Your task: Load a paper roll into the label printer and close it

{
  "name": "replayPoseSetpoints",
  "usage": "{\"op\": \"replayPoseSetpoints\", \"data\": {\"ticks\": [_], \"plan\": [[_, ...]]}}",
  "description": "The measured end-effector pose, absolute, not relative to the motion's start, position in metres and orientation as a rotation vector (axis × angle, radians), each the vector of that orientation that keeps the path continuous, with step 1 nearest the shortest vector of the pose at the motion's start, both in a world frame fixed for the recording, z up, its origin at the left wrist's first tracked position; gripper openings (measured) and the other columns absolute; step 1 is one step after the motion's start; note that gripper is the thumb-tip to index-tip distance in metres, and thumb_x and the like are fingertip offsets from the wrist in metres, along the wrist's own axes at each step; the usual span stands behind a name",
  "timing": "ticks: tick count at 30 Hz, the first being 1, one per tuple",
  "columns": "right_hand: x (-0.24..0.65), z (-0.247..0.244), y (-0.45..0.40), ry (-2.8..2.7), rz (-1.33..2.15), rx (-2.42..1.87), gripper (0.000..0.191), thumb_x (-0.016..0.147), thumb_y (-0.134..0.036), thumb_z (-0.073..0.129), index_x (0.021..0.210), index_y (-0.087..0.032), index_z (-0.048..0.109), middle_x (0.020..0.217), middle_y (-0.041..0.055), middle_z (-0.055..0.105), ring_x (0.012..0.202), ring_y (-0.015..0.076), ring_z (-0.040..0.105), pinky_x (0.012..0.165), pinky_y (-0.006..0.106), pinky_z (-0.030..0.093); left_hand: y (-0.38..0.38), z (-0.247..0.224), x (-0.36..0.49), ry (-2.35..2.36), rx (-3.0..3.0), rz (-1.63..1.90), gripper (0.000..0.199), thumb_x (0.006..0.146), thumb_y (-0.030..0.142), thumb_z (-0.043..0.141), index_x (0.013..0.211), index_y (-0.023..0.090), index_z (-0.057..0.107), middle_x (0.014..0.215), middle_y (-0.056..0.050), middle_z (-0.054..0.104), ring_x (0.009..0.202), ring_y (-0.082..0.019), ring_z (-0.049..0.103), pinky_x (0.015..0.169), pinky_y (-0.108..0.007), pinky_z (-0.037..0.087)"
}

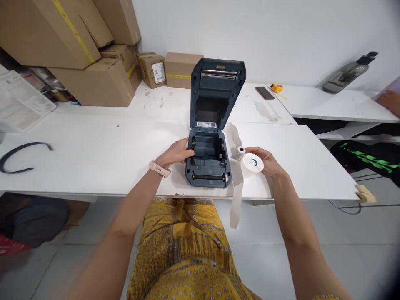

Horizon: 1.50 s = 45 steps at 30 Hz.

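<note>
A dark grey label printer [208,168] sits on the white table with its lid [218,93] raised, so the bay and front roller show. My left hand [179,151] grips the left rim of its body, thumb over the edge. To the printer's right, my right hand [264,157] holds a white label roll [256,166] by its far and right side; some fingers are hidden behind it. A smaller white roll [241,151] with a dark core touches or nearly touches my right fingertips. A loose paper strip [237,200] lies along the printer and hangs over the table's front edge.
Cardboard boxes [103,85] are stacked at the back left. A black curved band [21,146] lies on the left. Behind the printer to the right are a phone [264,93], a yellow tape measure [276,88] and a bottle [346,75]. Another person's hand [389,102] shows far right.
</note>
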State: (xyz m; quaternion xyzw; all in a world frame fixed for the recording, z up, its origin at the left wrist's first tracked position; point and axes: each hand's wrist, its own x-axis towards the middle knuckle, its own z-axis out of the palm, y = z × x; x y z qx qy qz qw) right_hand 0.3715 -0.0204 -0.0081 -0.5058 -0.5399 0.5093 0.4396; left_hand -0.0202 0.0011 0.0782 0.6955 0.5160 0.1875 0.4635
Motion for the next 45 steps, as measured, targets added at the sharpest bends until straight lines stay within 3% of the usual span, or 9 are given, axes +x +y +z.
{"op": "replayPoseSetpoints", "data": {"ticks": [7, 21, 24, 27, 30, 34, 38, 41, 45], "plan": [[0.372, -0.01, -0.003, -1.447, 1.197, -1.185, 0.055, 0.057, -0.04, 0.099, 0.104, -0.029, 0.073, 0.113, 0.0047, 0.076, 0.101, 0.0209, 0.071, 0.098, 0.037, 0.057, 0.001, 0.077, -0.021, 1.28, 1.695, 0.458, 0.055, 0.073, 0.019, 0.061, 0.128, 0.014, 0.061, 0.055, 0.004, 0.057, 0.048, -0.015, 0.054, 0.049, -0.025, 0.04], [0.341, -0.004, 0.018, -1.393, 1.368, -1.227, 0.046, 0.062, -0.044, 0.096, 0.093, -0.023, 0.07, 0.081, -0.0028, 0.07, 0.066, 0.0129, 0.059, 0.066, 0.03, 0.052, 0.0, 0.081, -0.018, 1.29, 1.63, 0.468, 0.061, 0.07, 0.019, 0.061, 0.131, 0.013, 0.06, 0.051, 0.008, 0.05, 0.046, -0.012, 0.049, 0.046, -0.021, 0.038], [0.351, 0.005, 0.02, -1.076, 1.245, -1.092, 0.045, 0.059, -0.056, 0.094, 0.086, -0.029, 0.07, 0.079, -0.0033, 0.071, 0.073, 0.0172, 0.065, 0.081, 0.039, 0.06, 0.0, 0.079, -0.018, 1.28, 1.628, 0.47, 0.062, 0.07, 0.02, 0.061, 0.132, 0.013, 0.059, 0.052, 0.006, 0.052, 0.047, -0.013, 0.052, 0.046, -0.022, 0.038], [0.371, 0.034, 0.004, -0.943, 1.033, -0.946, 0.046, 0.07, -0.081, 0.072, 0.085, -0.038, 0.07, 0.088, 0.0001, 0.072, 0.098, 0.0246, 0.07, 0.102, 0.046, 0.056, 0.001, 0.077, -0.019, 1.266, 1.634, 0.478, 0.06, 0.072, 0.02, 0.061, 0.132, 0.014, 0.06, 0.054, 0.006, 0.054, 0.048, -0.014, 0.053, 0.046, -0.023, 0.038], [0.381, 0.073, -0.03, -1.135, 0.811, -0.817, 0.059, 0.076, -0.093, 0.048, 0.089, -0.041, 0.074, 0.075, 0.0088, 0.067, 0.096, 0.0368, 0.071, 0.088, 0.054, 0.057, 0.0, 0.077, -0.02, 1.261, 1.646, 0.48, 0.061, 0.073, 0.02, 0.062, 0.134, 0.014, 0.059, 0.054, 0.005, 0.054, 0.048, -0.014, 0.052, 0.047, -0.024, 0.039], [0.337, 0.116, -0.055, -1.823, 1.405, -0.197, 0.024, 0.088, -0.065, 0.067, 0.092, -0.043, 0.077, 0.055, 0.0016, 0.06, 0.059, 0.0253, 0.065, 0.068, 0.043, 0.058, -0.002, 0.078, -0.019, 1.239, 1.619, 0.519, 0.06, 0.073, 0.019, 0.062, 0.133, 0.013, 0.059, 0.058, 0.004, 0.057, 0.051, -0.014, 0.053, 0.047, -0.023, 0.041], [0.26, 0.139, -0.025, -2.275, 1.873, -0.027, 0.051, 0.095, -0.06, 0.062, 0.12, -0.016, 0.074, 0.091, 0.0097, 0.076, 0.075, 0.0179, 0.069, 0.07, 0.029, 0.053, -0.003, 0.074, -0.019, 1.232, 1.604, 0.542, 0.06, 0.073, 0.017, 0.061, 0.133, 0.012, 0.059, 0.054, 0.005, 0.054, 0.048, -0.014, 0.053, 0.046, -0.022, 0.039], [0.223, 0.14, 0.005, -2.588, 1.56, -0.525, 0.054, 0.101, -0.058, 0.055, 0.127, -0.013, 0.069, 0.108, 0.0105, 0.077, 0.086, 0.0163, 0.068, 0.074, 0.026, 0.051, -0.002, 0.071, -0.019, 1.235, 1.633, 0.569, 0.055, 0.074, 0.017, 0.062, 0.128, 0.011, 0.061, 0.053, 0.005, 0.055, 0.047, -0.015, 0.054, 0.047, -0.023, 0.04], [0.199, 0.122, 0.026, -2.868, 0.691, -1.243, 0.041, 0.097, -0.04, 0.06, 0.128, -0.015, 0.071, 0.118, 0.0121, 0.078, 0.098, 0.0244, 0.07, 0.083, 0.032, 0.049, -0.002, 0.069, -0.02, 1.242, 1.644, 0.578, 0.056, 0.075, 0.018, 0.061, 0.13, 0.011, 0.062, 0.055, 0.004, 0.058, 0.049, -0.017, 0.057, 0.049, -0.025, 0.043]]}}
